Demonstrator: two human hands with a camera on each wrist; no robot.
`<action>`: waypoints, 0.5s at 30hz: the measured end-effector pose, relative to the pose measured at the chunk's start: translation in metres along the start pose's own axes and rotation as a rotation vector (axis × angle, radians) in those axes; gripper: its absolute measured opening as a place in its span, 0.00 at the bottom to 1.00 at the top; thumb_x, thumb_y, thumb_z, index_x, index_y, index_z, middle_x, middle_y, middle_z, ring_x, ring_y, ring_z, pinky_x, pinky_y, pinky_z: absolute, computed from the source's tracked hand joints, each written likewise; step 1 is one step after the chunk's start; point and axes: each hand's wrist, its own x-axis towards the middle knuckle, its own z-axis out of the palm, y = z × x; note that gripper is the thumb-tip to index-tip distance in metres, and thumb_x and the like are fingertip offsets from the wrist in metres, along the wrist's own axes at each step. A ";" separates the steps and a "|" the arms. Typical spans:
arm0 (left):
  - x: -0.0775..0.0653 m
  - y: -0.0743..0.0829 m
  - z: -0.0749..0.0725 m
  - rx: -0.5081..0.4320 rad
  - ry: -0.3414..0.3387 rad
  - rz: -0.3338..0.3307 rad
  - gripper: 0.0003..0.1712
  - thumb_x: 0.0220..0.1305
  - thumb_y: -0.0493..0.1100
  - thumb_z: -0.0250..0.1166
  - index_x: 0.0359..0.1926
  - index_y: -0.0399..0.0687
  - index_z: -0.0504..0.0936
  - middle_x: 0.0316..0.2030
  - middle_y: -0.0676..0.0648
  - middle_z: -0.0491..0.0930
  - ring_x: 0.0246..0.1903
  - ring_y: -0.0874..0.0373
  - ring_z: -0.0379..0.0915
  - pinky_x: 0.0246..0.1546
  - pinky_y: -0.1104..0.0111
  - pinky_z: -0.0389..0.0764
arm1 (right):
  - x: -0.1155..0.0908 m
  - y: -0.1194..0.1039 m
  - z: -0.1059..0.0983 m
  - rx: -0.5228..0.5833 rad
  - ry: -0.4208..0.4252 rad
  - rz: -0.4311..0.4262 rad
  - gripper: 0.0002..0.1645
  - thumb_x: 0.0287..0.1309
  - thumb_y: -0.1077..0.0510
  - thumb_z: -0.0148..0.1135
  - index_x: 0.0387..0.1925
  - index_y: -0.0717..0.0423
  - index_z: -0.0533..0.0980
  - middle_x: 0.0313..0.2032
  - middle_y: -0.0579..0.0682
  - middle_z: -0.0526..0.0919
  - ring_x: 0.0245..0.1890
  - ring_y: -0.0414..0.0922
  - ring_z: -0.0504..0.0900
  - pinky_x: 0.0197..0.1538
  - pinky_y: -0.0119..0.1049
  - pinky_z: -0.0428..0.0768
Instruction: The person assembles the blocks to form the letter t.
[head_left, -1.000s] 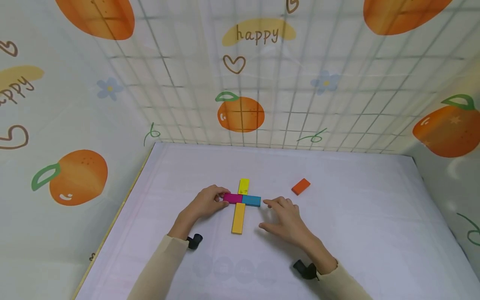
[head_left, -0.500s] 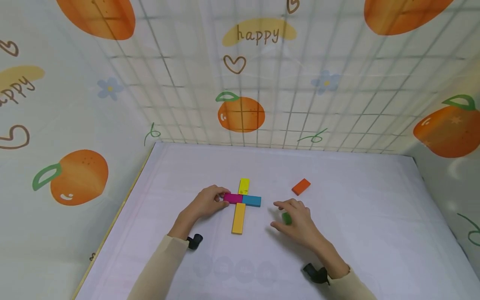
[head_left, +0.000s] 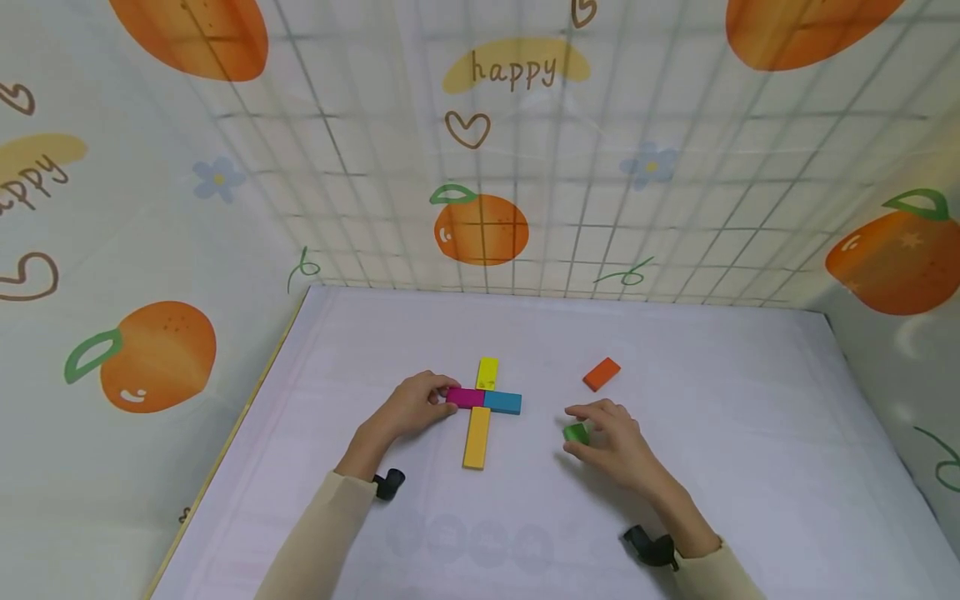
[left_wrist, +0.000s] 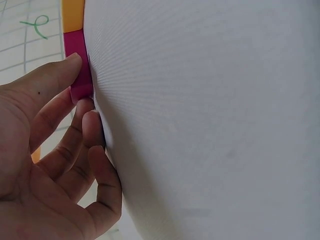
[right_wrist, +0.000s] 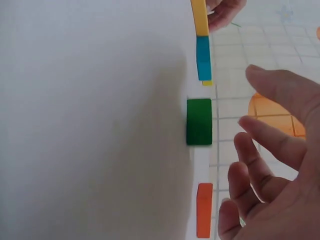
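Note:
In the head view my left hand [head_left: 411, 405] pinches the outer end of a magenta block [head_left: 467, 397] between thumb and fingers. That block meets a blue block [head_left: 503, 402] end to end. A bright yellow block [head_left: 488, 372] lies behind their joint and a longer amber block [head_left: 476, 437] in front, making a cross. To the right, my right hand [head_left: 617, 440] hovers with fingers spread over a green block [head_left: 575, 433], partly covering it. The right wrist view shows a gap between the fingers and the green block [right_wrist: 199, 121].
An orange block [head_left: 602, 374] lies at an angle behind the right hand. All the blocks are on a white tabletop [head_left: 720, 417]. A cloth with printed oranges [head_left: 483, 229] and a grid pattern rises behind and at both sides. Black cameras sit at both wrists.
My right hand has moved rightward, away from the blue block's end, and the green block has come into view under it. My left hand and the cross of blocks have stayed put.

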 end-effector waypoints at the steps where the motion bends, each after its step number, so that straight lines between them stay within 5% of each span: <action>1: 0.000 0.000 0.000 0.002 0.000 0.000 0.22 0.62 0.46 0.73 0.57 0.57 0.83 0.38 0.54 0.76 0.38 0.56 0.69 0.38 0.66 0.75 | 0.000 0.001 -0.001 0.005 -0.007 0.006 0.30 0.51 0.54 0.78 0.57 0.54 0.80 0.47 0.50 0.79 0.43 0.49 0.74 0.45 0.46 0.65; 15: 0.000 0.000 -0.001 -0.008 -0.003 0.008 0.21 0.62 0.46 0.73 0.57 0.56 0.83 0.38 0.54 0.76 0.38 0.56 0.69 0.37 0.66 0.75 | 0.001 0.020 -0.009 0.095 -0.109 0.032 0.28 0.54 0.59 0.76 0.58 0.55 0.79 0.42 0.48 0.76 0.42 0.49 0.70 0.43 0.39 0.72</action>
